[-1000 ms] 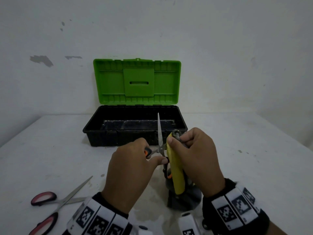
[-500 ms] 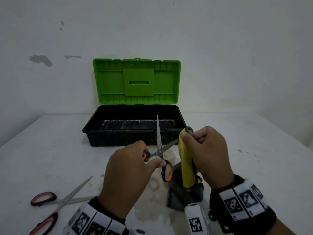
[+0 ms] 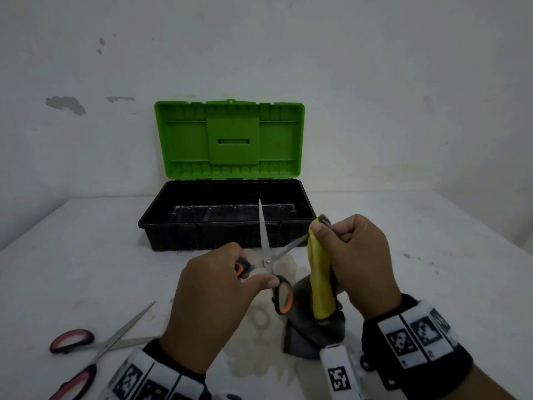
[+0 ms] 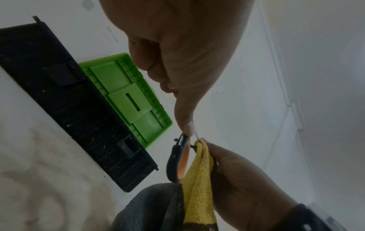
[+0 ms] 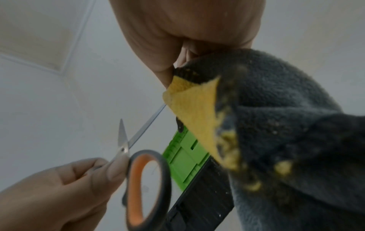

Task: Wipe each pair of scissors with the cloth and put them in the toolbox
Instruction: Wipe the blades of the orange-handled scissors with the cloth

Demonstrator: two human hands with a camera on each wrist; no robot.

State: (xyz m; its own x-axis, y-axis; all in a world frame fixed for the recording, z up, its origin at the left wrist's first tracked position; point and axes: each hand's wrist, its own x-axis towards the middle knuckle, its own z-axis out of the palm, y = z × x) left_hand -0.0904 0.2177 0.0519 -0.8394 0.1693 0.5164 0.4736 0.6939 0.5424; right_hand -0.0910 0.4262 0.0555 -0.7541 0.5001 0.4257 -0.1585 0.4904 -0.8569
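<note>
The orange-and-black scissors (image 3: 269, 264) stand open in a V, held in the left hand (image 3: 210, 301) by one handle loop, the other loop hanging free just below the thumb; one blade points straight up from that grip, the other slants right into the cloth. The cloth (image 3: 320, 284), yellow on one face and dark grey on the other, is pinched around that blade's tip by the right hand (image 3: 357, 261) and hangs down from the pinch to the table. The toolbox (image 3: 225, 215), black tray with green lid standing open, sits just beyond both grips. A second pair, the red-handled scissors (image 3: 95, 350), lies open on the table well left of the left hand.
</note>
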